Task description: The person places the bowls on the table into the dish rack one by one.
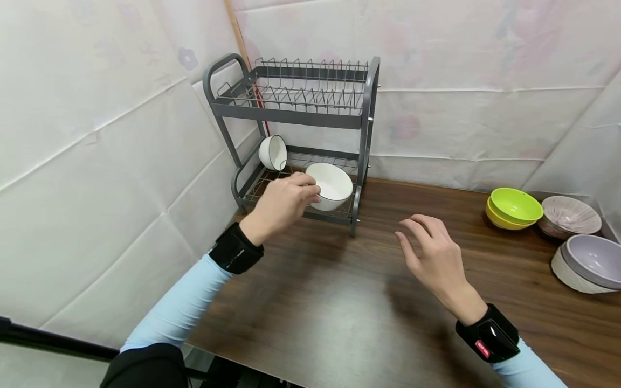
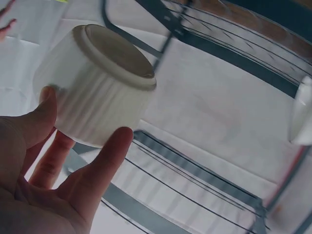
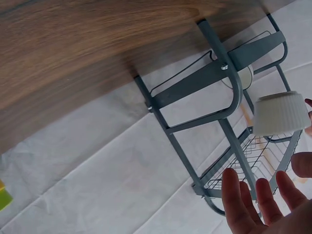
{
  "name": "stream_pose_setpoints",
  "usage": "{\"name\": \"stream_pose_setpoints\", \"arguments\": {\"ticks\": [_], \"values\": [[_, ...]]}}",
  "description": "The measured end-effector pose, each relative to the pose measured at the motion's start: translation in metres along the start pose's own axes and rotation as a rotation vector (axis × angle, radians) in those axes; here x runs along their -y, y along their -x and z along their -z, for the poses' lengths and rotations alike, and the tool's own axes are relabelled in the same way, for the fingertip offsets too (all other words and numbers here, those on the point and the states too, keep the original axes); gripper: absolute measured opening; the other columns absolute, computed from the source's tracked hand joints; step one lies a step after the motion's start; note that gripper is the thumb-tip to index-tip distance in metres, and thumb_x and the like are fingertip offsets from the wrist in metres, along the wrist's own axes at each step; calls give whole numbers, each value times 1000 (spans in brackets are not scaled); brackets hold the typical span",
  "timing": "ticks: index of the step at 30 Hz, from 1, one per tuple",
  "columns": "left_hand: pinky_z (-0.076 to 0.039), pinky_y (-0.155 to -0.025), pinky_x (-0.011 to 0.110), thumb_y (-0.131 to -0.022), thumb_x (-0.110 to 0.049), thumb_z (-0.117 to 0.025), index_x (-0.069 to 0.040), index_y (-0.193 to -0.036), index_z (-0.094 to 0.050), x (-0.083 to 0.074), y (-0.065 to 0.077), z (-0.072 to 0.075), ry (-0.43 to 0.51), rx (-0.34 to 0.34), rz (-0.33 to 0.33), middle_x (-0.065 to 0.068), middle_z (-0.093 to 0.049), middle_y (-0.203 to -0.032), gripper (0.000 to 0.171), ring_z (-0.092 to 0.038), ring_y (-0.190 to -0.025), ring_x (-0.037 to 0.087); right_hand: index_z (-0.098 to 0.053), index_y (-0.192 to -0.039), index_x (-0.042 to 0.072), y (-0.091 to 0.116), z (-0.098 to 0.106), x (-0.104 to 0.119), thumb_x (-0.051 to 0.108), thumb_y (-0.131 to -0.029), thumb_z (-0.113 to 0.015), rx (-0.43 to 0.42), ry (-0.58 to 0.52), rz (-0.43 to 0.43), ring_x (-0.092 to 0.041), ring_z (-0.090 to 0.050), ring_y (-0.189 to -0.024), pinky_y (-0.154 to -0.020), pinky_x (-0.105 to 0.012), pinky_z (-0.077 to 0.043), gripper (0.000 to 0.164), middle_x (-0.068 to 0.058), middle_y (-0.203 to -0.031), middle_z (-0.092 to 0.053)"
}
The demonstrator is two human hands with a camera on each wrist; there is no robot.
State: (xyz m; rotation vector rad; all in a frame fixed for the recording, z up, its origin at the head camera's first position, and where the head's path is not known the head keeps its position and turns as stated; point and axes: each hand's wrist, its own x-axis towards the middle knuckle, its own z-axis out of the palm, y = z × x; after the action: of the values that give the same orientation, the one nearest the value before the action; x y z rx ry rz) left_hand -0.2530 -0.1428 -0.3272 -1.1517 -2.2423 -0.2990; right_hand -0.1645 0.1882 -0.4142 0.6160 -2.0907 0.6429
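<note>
My left hand (image 1: 288,200) grips a white bowl (image 1: 331,183) by its side, with thumb and fingers spread around it. Ribbed walls and the round foot of this bowl (image 2: 92,83) show in the left wrist view. In the head view it overlaps the lower tier of a grey two-tier dish rack (image 1: 291,115). Another white bowl (image 1: 273,153), dark-rimmed, leans on its side at the left of that tier. Off to the right, my right hand (image 1: 433,257) hovers over the table with fingers loosely bent and nothing between them.
On the wooden table (image 1: 339,307), at the right, are a green bowl (image 1: 516,205) nested in a yellow one (image 1: 506,220), a marbled bowl (image 1: 570,216) and a lilac bowl (image 1: 594,260) stacked in others. White sheeting (image 1: 461,129) encloses the back and left side.
</note>
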Motion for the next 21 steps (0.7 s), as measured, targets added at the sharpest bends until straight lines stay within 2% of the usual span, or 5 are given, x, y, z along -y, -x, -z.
{"name": "stream_pose_setpoints", "arguments": {"ticks": [6, 12, 16, 21], "values": [[-59, -65, 45, -94, -16, -81, -12, -100, -83, 35, -3, 8, -104, 96, 41, 3, -72, -101, 7, -66, -91, 27, -74, -104, 3, 4, 3, -4, 15, -95, -72, -21, -11, -7, -40, -62, -110, -75, -54, -56, 15, -13, -108, -68], [-56, -62, 44, -96, -11, -78, -14, -98, -84, 75, -16, 2, -220, 242, -15, 3, -65, -93, 8, -58, -84, 30, -72, -95, 3, 9, 5, -6, 13, -94, -72, -44, -8, -16, -43, -60, -112, -90, -49, -50, 10, -13, -103, -68], [-50, -63, 41, -99, -8, -72, -15, -92, -83, 95, -28, -3, -274, 343, -14, 3, -58, -88, 15, -52, -84, 29, -72, -93, 3, 11, 7, -8, 15, -95, -71, -54, 3, -23, -44, -59, -113, -95, -48, -47, 12, -14, -103, -68], [-53, -69, 45, -102, -7, -67, -13, -94, -84, 114, -44, -16, -351, 429, -5, 5, -66, -97, 20, -58, -89, 33, -71, -91, 3, 12, 10, -11, 17, -96, -71, -58, 19, -25, -45, -58, -114, -95, -49, -47, 15, -15, -104, -68]]}}
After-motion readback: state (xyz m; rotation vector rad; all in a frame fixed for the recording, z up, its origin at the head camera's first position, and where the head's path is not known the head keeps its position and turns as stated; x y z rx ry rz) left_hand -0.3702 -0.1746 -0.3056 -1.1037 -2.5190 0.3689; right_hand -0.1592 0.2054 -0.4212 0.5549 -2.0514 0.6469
